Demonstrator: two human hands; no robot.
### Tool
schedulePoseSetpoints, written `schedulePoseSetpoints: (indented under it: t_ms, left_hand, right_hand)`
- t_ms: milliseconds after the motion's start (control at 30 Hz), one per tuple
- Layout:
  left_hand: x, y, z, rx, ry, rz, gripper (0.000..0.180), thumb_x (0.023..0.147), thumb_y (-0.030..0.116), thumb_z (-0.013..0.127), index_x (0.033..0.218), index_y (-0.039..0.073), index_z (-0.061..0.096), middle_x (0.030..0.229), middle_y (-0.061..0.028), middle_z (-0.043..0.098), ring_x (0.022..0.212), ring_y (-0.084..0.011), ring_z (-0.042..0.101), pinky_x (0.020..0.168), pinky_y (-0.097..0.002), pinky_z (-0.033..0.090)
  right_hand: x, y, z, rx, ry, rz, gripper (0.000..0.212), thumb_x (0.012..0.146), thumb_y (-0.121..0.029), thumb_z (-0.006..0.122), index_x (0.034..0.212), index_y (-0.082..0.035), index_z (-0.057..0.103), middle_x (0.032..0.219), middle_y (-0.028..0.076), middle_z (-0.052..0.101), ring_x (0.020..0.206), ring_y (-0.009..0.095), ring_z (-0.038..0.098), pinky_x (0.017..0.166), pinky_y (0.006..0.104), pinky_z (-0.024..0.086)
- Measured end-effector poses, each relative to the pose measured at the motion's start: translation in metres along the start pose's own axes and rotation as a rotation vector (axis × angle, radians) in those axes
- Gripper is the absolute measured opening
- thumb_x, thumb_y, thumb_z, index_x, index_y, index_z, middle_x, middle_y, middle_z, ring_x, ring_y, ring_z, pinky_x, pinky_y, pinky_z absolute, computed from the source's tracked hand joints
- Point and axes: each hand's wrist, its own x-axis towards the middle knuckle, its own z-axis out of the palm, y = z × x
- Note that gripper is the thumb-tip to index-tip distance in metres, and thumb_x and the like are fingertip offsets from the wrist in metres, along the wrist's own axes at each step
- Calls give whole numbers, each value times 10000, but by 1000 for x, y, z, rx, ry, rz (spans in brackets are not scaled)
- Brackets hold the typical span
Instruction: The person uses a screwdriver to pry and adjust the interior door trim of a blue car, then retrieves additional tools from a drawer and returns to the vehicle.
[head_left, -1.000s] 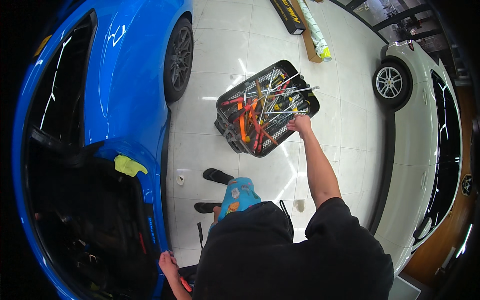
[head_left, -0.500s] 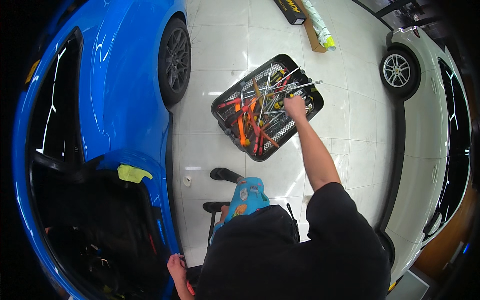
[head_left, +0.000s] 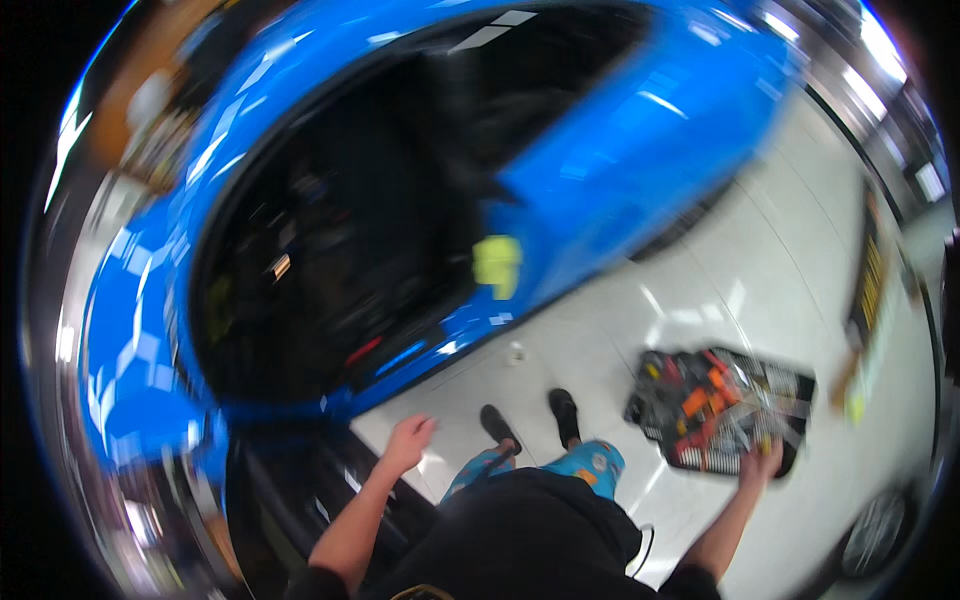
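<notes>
My right hand [head_left: 762, 460] is at the near right edge of a black tool basket [head_left: 798, 385] on the floor. Its fingers look curled around something with a yellow patch, too blurred to name. Orange tools [head_left: 710, 400] and red-handled tools lie piled in the basket, along with thin metal rods. Off to the left, my left hand [head_left: 408, 445] hangs in the air beside the blue car's open doorway, fingers loosely out and nothing visible in them.
The blue car [head_left: 620, 170] fills the upper left, with a yellow-green cloth [head_left: 496, 265] draped at its door opening. A small white item [head_left: 515, 353] lies on the tiled floor. Far right are a long dark box [head_left: 868, 280] and a car wheel [head_left: 878, 530].
My view has swung left toward the blue car, blurring the picture. The basket now appears lower right, my right hand still at it. My left hand has come up into fuller view.
</notes>
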Motion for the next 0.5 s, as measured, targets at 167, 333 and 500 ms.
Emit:
schedulePoseSetpoints:
  t_ms: [167, 333, 500]
  left_hand:
    - [-21, -23, 13, -264, 325, 126, 261, 1018, 261, 547, 971, 35, 671, 763, -69, 608, 677, -203, 567, 665, -341, 460]
    - [-37, 14, 5, -1217, 344, 25, 204, 1034, 258, 546, 991, 62, 586, 727, -3, 519, 691, -175, 545, 671, -333, 449]
    - [-45, 71, -65, -1815, 393, 273, 129, 1023, 210, 555, 982, 88, 549, 758, -18, 518, 706, -198, 549, 691, -368, 460]
  right_hand:
    - [-82, -7, 92, 122, 397, -31, 306, 932, -355, 433, 882, -73, 541, 828, 78, 644, 659, 147, 572, 537, 252, 422]
    - [-243, -35, 320, -212, -578, -184, 384, 873, -18, 481, 1251, 49, 487, 1123, 224, 639, 1070, 324, 657, 805, 372, 591]
    - [-335, 32, 453, -509, -1588, -566, 362, 685, 95, 507, 1026, -23, 521, 1164, 168, 624, 1205, 320, 574, 1010, 417, 462]
